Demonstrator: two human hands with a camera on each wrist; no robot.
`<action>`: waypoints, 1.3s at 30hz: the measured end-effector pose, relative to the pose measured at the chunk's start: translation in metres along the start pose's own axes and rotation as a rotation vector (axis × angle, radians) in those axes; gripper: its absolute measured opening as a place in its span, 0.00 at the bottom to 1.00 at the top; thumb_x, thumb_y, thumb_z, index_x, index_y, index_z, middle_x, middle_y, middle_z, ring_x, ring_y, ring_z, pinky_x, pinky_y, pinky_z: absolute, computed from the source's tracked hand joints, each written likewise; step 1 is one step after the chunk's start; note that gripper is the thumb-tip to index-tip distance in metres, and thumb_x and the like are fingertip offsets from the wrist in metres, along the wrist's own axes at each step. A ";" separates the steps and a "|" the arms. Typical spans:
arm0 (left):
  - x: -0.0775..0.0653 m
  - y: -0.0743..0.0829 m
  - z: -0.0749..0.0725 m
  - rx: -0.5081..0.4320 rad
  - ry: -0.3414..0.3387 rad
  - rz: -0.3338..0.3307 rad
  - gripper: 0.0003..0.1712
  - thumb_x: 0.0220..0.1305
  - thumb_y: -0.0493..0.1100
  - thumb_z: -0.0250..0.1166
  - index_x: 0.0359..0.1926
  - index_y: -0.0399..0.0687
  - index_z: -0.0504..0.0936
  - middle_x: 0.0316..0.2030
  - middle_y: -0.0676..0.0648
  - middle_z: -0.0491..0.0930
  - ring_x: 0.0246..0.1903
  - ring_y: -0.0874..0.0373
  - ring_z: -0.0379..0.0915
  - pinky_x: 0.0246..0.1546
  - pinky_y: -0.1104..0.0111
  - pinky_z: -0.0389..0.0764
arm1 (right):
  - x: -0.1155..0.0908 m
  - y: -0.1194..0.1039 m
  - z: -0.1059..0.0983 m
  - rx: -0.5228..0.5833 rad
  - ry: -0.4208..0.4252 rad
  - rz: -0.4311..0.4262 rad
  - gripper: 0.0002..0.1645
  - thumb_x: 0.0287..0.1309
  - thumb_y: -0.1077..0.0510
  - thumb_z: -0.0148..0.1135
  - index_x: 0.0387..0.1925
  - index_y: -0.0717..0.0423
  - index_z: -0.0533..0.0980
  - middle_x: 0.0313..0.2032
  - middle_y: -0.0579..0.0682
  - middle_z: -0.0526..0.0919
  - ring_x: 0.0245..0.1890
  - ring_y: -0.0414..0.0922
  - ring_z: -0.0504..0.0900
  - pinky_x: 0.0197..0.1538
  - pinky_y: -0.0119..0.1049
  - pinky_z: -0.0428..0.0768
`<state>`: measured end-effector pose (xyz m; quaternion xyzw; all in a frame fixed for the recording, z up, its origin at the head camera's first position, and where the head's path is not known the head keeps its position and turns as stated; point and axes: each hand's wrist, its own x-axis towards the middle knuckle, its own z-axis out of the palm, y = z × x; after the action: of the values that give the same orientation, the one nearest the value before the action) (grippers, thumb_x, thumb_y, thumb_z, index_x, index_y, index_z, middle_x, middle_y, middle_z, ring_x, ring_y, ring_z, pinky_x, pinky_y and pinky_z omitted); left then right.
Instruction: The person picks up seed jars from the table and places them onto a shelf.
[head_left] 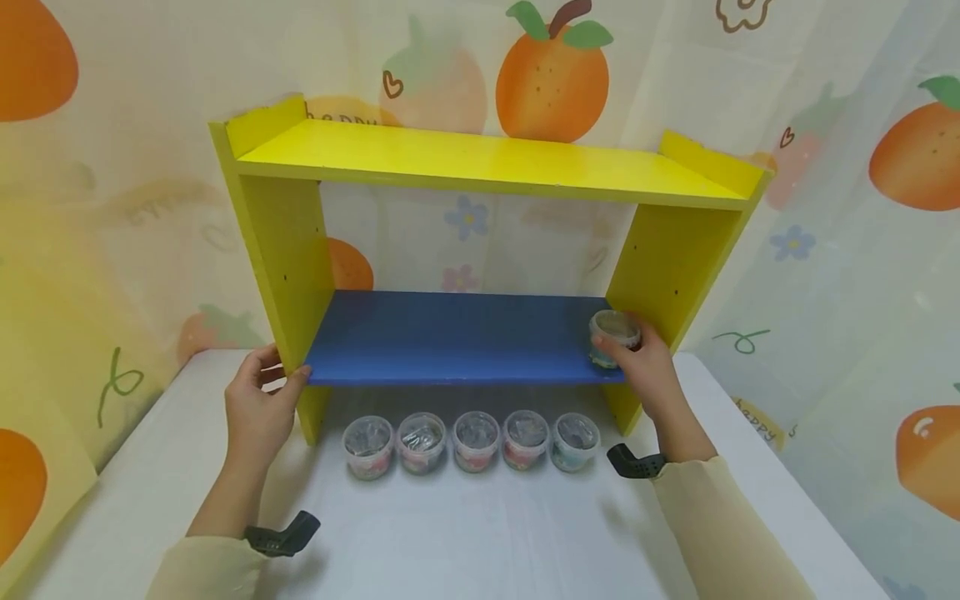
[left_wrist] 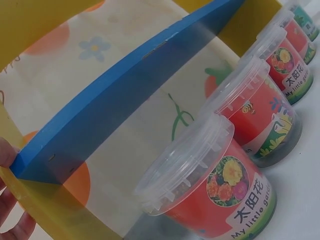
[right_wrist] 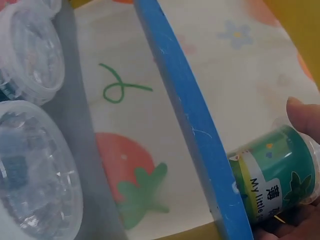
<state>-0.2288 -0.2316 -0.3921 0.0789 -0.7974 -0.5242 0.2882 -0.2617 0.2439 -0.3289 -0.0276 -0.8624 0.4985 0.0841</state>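
A small clear-lidded plastic tub with a green label [right_wrist: 277, 167] stands at the right end of the blue shelf board [head_left: 450, 337]. My right hand [head_left: 654, 371] grips this tub from its right side, thumb in front and fingers partly hidden behind. My left hand [head_left: 258, 412] holds the left side of the yellow shelf unit [head_left: 266, 275], its thumb at the blue board's front corner and the fingers round the side panel. In front of the unit's base, several similar tubs [head_left: 476, 442] stand in a row; most labels in the left wrist view are red with flower pictures.
The unit's yellow top board [head_left: 472, 162] spans above the blue one, between two side panels. Below lies a white tabletop [head_left: 465, 533]. Behind hangs a curtain [head_left: 150, 250] printed with fruit and flowers. A dark wrist device [head_left: 283, 535] sits on each arm.
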 end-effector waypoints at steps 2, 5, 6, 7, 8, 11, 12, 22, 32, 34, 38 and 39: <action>0.001 0.000 0.000 0.003 0.003 -0.001 0.26 0.64 0.44 0.67 0.62 0.46 0.75 0.54 0.45 0.77 0.46 0.62 0.72 0.40 0.87 0.74 | 0.005 -0.001 0.001 0.000 0.011 0.006 0.55 0.58 0.33 0.63 0.76 0.51 0.50 0.72 0.58 0.59 0.69 0.57 0.60 0.72 0.58 0.58; 0.001 -0.001 0.000 0.001 0.005 -0.004 0.26 0.64 0.44 0.67 0.61 0.46 0.75 0.54 0.44 0.77 0.45 0.63 0.72 0.39 0.87 0.74 | 0.011 -0.002 0.001 0.003 0.027 0.017 0.56 0.57 0.33 0.63 0.76 0.51 0.49 0.72 0.58 0.59 0.69 0.58 0.60 0.72 0.58 0.58; 0.001 -0.001 0.000 -0.002 0.008 -0.004 0.26 0.63 0.43 0.68 0.61 0.46 0.75 0.53 0.45 0.78 0.45 0.63 0.72 0.39 0.87 0.74 | 0.012 -0.002 0.001 0.004 0.031 0.020 0.56 0.57 0.33 0.63 0.76 0.51 0.49 0.72 0.58 0.59 0.69 0.58 0.60 0.72 0.59 0.58; 0.001 -0.001 0.000 -0.003 0.008 -0.005 0.26 0.63 0.43 0.68 0.61 0.46 0.76 0.53 0.44 0.78 0.45 0.63 0.72 0.39 0.87 0.74 | 0.013 -0.002 0.001 0.008 0.035 0.023 0.56 0.57 0.33 0.63 0.76 0.51 0.49 0.72 0.58 0.59 0.69 0.58 0.60 0.72 0.59 0.58; 0.001 -0.001 0.000 -0.002 0.007 -0.007 0.26 0.63 0.44 0.68 0.61 0.46 0.76 0.54 0.44 0.77 0.45 0.63 0.72 0.39 0.87 0.74 | 0.014 -0.002 0.001 0.011 0.039 0.023 0.56 0.57 0.33 0.63 0.76 0.51 0.49 0.72 0.58 0.59 0.69 0.58 0.60 0.72 0.59 0.58; 0.002 0.001 0.000 -0.004 0.006 -0.001 0.26 0.63 0.44 0.68 0.61 0.46 0.75 0.54 0.43 0.77 0.45 0.63 0.72 0.39 0.86 0.74 | 0.014 -0.002 0.002 0.012 0.053 0.018 0.57 0.57 0.33 0.64 0.76 0.52 0.49 0.71 0.59 0.59 0.69 0.58 0.60 0.72 0.58 0.58; 0.002 0.001 0.000 -0.007 0.008 0.002 0.26 0.63 0.44 0.67 0.61 0.46 0.75 0.54 0.43 0.77 0.45 0.62 0.72 0.39 0.86 0.74 | 0.015 -0.002 0.002 0.015 0.058 0.009 0.56 0.57 0.33 0.64 0.76 0.52 0.49 0.71 0.59 0.59 0.69 0.58 0.60 0.72 0.57 0.58; 0.001 0.001 -0.001 -0.008 0.005 -0.008 0.26 0.64 0.45 0.67 0.62 0.46 0.75 0.55 0.43 0.77 0.46 0.61 0.72 0.40 0.85 0.74 | 0.005 0.000 0.007 0.079 0.092 -0.027 0.54 0.56 0.34 0.65 0.75 0.51 0.52 0.70 0.56 0.62 0.69 0.53 0.61 0.73 0.52 0.59; 0.001 0.003 -0.001 -0.016 0.001 0.002 0.26 0.64 0.44 0.67 0.62 0.45 0.75 0.54 0.43 0.77 0.45 0.62 0.72 0.40 0.86 0.74 | -0.025 0.010 0.012 0.202 0.160 -0.013 0.53 0.60 0.40 0.65 0.78 0.45 0.48 0.75 0.48 0.57 0.74 0.46 0.58 0.75 0.44 0.57; 0.000 0.004 -0.001 -0.017 -0.003 0.002 0.26 0.65 0.44 0.66 0.62 0.45 0.74 0.54 0.44 0.77 0.46 0.61 0.72 0.40 0.85 0.74 | -0.032 0.014 0.013 0.223 0.177 -0.016 0.51 0.61 0.42 0.65 0.77 0.43 0.48 0.75 0.46 0.57 0.75 0.44 0.58 0.75 0.42 0.57; -0.001 0.003 -0.002 -0.017 -0.004 -0.002 0.26 0.65 0.44 0.66 0.62 0.44 0.74 0.54 0.44 0.77 0.47 0.59 0.72 0.40 0.86 0.73 | -0.045 0.023 0.015 0.268 0.232 -0.025 0.49 0.61 0.45 0.66 0.77 0.42 0.51 0.74 0.42 0.60 0.73 0.41 0.61 0.71 0.31 0.62; -0.001 0.003 -0.002 -0.017 -0.002 -0.004 0.26 0.64 0.44 0.67 0.62 0.45 0.74 0.54 0.43 0.77 0.46 0.60 0.72 0.39 0.86 0.74 | -0.047 0.024 0.016 0.291 0.250 -0.031 0.48 0.60 0.46 0.66 0.76 0.43 0.53 0.73 0.43 0.62 0.72 0.41 0.62 0.69 0.28 0.63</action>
<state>-0.2263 -0.2314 -0.3893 0.0774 -0.7930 -0.5317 0.2870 -0.2189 0.2361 -0.3628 -0.0635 -0.7643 0.6094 0.2012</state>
